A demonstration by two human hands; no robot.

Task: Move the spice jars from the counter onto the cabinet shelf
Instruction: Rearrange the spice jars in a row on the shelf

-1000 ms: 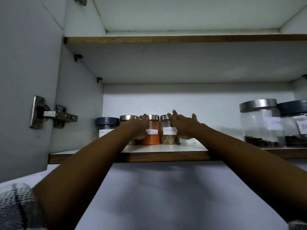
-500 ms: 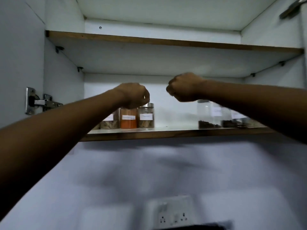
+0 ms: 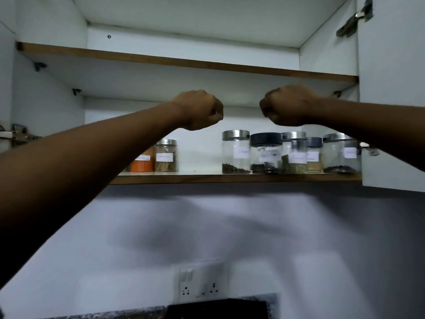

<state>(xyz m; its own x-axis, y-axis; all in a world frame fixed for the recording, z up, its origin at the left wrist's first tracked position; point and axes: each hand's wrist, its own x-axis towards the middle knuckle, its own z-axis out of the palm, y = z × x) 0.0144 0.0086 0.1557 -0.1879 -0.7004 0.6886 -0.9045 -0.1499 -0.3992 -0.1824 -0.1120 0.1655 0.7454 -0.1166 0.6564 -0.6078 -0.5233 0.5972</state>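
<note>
Labelled glass spice jars stand on the lower cabinet shelf (image 3: 207, 178). At the left sit an orange-powder jar (image 3: 142, 162) and a steel-lidded jar of brown sticks (image 3: 166, 155), partly behind my left forearm. At the right stands a row of several jars, among them a steel-lidded jar (image 3: 235, 152) and a dark-lidded jar (image 3: 266, 153). My left hand (image 3: 199, 109) and my right hand (image 3: 285, 105) hover in front of the cabinet above the jars, both curled into fists and holding nothing.
The upper shelf (image 3: 184, 62) runs above my hands. An open cabinet door (image 3: 393, 88) with a hinge stands at the right. Below on the wall is a socket plate (image 3: 202, 282), with a dark object at the counter's back edge.
Both hands left the jars at the shelf's left, pulled back and curled into fists. The view has drawn back and turned right, showing the right-hand jars.
</note>
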